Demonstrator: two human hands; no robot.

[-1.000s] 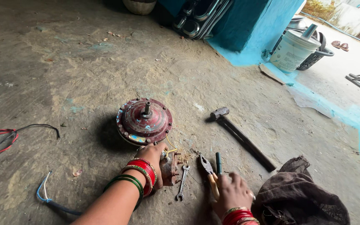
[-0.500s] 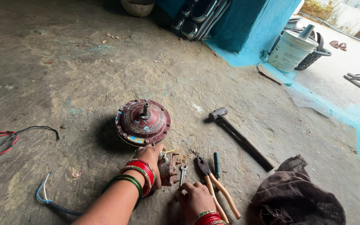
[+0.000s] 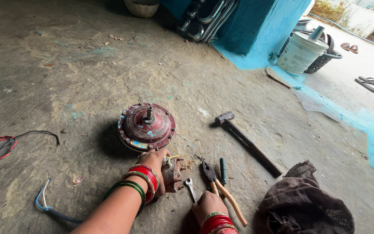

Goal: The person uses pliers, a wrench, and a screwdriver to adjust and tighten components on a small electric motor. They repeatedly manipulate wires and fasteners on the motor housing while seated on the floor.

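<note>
While left hand (image 3: 156,161) rests against motor housing (image 3: 146,126), right hand (image 3: 208,206) grips pliers (image 3: 221,193) at bottom centre, long axis running toward upper left.

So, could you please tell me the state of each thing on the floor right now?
Fan motor: upright, shaft up, left hand at its edge.
Pliers: jaws shut, right hand on a handle.
Small spanner: flat, untouched.
Hammer: flat, untouched.
Dark cloth: crumpled.
</note>
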